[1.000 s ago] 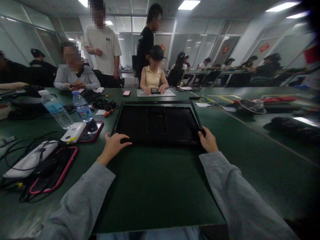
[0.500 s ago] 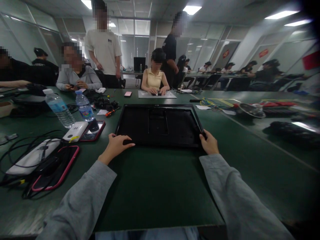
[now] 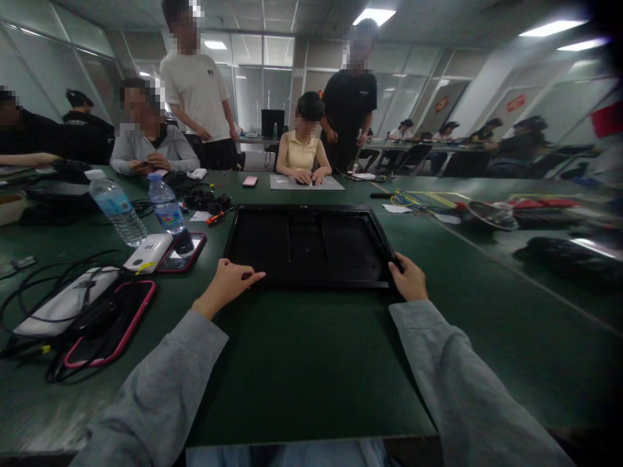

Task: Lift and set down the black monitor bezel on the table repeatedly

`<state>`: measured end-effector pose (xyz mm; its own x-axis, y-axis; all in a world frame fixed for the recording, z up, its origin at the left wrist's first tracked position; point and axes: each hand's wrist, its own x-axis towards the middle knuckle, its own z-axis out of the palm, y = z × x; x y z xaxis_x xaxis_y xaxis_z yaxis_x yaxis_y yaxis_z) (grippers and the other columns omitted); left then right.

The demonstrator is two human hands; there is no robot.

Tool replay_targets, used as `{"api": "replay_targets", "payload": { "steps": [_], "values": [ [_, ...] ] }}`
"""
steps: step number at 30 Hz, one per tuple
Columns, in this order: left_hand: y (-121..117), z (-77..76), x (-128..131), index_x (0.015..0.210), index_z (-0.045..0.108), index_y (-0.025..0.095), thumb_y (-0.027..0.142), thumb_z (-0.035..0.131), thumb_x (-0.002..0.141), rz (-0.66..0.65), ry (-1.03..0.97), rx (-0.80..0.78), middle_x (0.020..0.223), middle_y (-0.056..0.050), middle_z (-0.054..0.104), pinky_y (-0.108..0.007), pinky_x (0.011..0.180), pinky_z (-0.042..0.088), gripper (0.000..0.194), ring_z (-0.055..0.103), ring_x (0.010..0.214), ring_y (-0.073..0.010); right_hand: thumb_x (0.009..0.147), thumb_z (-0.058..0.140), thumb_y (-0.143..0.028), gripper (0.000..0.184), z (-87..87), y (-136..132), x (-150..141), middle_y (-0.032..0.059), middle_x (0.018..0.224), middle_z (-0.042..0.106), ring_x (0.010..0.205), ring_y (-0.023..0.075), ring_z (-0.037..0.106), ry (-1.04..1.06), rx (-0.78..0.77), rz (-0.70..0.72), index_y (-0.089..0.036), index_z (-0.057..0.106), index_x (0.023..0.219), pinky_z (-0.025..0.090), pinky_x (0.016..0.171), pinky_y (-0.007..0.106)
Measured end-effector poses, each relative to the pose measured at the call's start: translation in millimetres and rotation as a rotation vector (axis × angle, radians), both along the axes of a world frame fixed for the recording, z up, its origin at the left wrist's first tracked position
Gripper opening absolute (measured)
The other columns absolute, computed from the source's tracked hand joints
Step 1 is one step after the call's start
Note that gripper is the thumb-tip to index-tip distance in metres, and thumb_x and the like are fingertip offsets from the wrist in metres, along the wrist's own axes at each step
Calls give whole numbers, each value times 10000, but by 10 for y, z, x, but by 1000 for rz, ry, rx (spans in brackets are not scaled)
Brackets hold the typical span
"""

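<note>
My one view comes from the wearer's head, above the near side of the black frame (image 3: 306, 281). It faces forward and down across that frame, near enough to hold it whole at mid-picture, and reaches the room beyond it. With a single camera, I have no second view sharing any part.

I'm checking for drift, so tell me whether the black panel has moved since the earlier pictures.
Yes: the black panel has shifted slightly left at its far edge, away from the white paper.
</note>
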<state>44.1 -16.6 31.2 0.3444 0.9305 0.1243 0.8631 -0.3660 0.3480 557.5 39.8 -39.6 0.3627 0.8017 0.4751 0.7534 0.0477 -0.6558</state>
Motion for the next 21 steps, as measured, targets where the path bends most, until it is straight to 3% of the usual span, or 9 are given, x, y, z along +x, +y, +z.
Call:
{"api": "replay_targets", "payload": {
  "steps": [5,7,10,13,17,21],
  "values": [
    [-48,32,26,890,734,237,541,453,1003,17,31,200,1008,-39,736,-461,993,356,429,633,982,-227,846,580,-329,477,-19,18,25,138,1196,741,1120,298,698,-12,9,17,-159,684,1279,509,1046,484],
    [-50,33,14,1051,730,254,466,502,996,138,12,335,1154,-65,705,-438,981,393,316,603,1113,-252,850,578,-334,480,-18,14,27,137,1189,743,1119,295,699,-18,-4,16,-159,682,1285,512,1045,478],
    [-7,-12,-54,1314,628,219,417,531,977,433,-23,468,1304,-123,638,-434,979,440,402,566,1218,-292,850,581,-335,475,-14,5,25,133,1175,748,1118,294,700,-37,-30,-3,-166,687,1281,510,1048,479],
    [69,-92,-163,1396,556,153,440,565,950,601,-53,367,1334,-168,617,-424,959,487,531,592,1212,-309,847,583,-332,472,-10,-1,17,139,1171,750,1112,301,702,-50,-43,-22,-163,692,1274,511,1045,485],
    [141,-169,-265,1363,604,189,459,507,980,600,-122,153,1258,-145,688,-389,914,521,478,662,1141,-287,834,593,-322,456,-7,-8,-3,124,1143,761,1083,296,713,-43,-22,-28,-181,706,1253,525,1026,475],
    [168,-192,-293,1354,618,174,453,477,991,604,-161,118,1213,-154,722,-407,938,520,479,680,1136,-298,821,593,-328,456,-1,-16,-32,117,1148,761,1095,301,710,-25,18,-16,-182,713,1236,530,1020,471]
  ]
}}
